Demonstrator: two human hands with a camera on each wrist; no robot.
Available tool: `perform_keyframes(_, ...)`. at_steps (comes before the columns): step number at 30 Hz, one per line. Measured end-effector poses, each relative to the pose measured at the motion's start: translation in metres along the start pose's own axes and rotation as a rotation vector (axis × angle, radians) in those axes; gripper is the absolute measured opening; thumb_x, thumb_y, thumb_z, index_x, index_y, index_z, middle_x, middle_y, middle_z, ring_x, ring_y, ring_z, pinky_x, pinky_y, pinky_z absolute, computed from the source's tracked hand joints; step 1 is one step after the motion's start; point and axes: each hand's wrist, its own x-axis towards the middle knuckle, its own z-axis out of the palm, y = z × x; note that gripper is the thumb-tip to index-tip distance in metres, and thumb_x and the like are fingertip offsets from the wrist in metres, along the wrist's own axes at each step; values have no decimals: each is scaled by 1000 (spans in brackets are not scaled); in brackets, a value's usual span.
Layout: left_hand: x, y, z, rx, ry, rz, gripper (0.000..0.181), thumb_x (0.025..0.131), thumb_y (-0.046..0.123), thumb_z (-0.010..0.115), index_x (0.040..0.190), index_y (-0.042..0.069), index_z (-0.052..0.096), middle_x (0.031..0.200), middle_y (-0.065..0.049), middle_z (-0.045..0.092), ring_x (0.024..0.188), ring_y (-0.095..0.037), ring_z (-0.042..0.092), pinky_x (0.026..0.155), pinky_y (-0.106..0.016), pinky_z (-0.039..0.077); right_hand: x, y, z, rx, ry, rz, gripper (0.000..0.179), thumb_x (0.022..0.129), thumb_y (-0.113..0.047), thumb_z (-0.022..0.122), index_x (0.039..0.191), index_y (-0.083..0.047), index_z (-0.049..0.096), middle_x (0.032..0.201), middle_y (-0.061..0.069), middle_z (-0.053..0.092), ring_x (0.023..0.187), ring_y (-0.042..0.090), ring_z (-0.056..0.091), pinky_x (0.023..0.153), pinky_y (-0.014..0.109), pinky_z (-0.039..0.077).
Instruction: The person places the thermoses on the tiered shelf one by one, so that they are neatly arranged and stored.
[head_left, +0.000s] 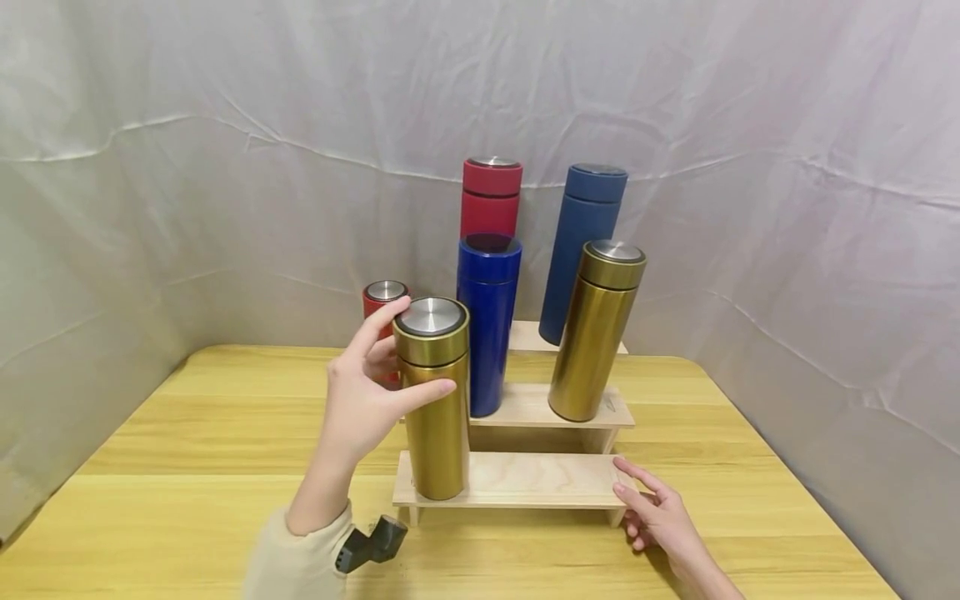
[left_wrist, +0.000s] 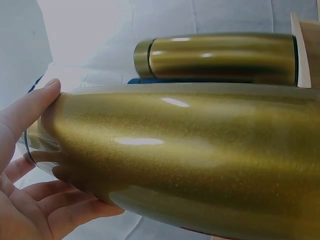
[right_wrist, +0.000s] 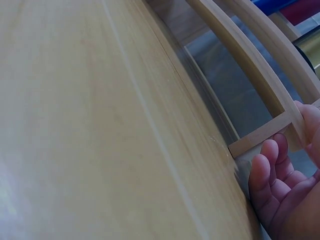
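Observation:
My left hand (head_left: 363,392) grips a gold thermos flask (head_left: 435,417) around its upper part, thumb across the near side and a fingertip at the silver lid's rim. This flask stands upright at the left end of the front step of a stepped wooden stand (head_left: 540,481). In the left wrist view the flask (left_wrist: 190,150) fills most of the picture, with the thumb and fingers of the hand (left_wrist: 30,185) on either side. My right hand (head_left: 660,517) holds the right end of that front step; its lower fingers (right_wrist: 260,172) curl beside the step's leg.
On the middle step stand a glossy blue flask (head_left: 489,325) and a second gold flask (head_left: 597,333). Behind them rise a tall red flask (head_left: 491,196) and a matte blue flask (head_left: 583,250). A shorter red flask (head_left: 386,292) is partly hidden behind my left hand. Grey cloth (head_left: 300,208) surrounds the wooden table (head_left: 225,442).

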Motion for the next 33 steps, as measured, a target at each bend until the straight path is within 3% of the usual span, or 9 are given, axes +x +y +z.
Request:
perform_keyframes(3, 0, 1, 8, -33, -33, 11, 79, 59, 6, 83, 127, 24, 48, 100, -8, 64, 75, -18, 62, 59, -33, 52, 0, 0, 0, 5, -4, 1, 35, 84, -22, 63, 118, -27, 55, 55, 4, 48, 42, 10, 44, 38, 22, 42)
perform_keyframes(10, -2, 3, 27, -33, -58, 41, 81, 56, 9, 85, 126, 27, 48, 97, -6, 65, 77, -18, 63, 55, -33, 52, 0, 0, 0, 4, -7, 2, 46, 84, -22, 63, 127, -16, 49, 55, 3, 47, 41, 10, 44, 37, 22, 42)
perform_keyframes(16, -2, 3, 46, -32, -97, 75, 81, 55, 15, 85, 126, 27, 49, 96, -4, 66, 77, -13, 63, 54, -31, 51, 0, -1, 0, -2, -5, -2, 47, 84, -22, 62, 128, -14, 49, 55, 3, 46, 41, 10, 44, 37, 23, 42)
perform_keyframes(27, -1, -3, 76, -77, -150, 91, 81, 57, 19, 85, 127, 29, 46, 98, 0, 66, 85, -9, 61, 68, -30, 51, 0, 0, -1, 6, -11, -10, 44, 84, -21, 62, 126, -17, 51, 55, 3, 46, 41, 9, 44, 37, 22, 43)
perform_keyframes(33, 2, -8, 89, -74, -154, 142, 79, 57, 18, 85, 126, 26, 46, 97, -1, 66, 84, -7, 60, 66, -29, 50, 0, -1, 0, -4, -14, -9, 51, 84, -21, 62, 131, -10, 44, 55, 3, 46, 41, 9, 44, 37, 23, 43)
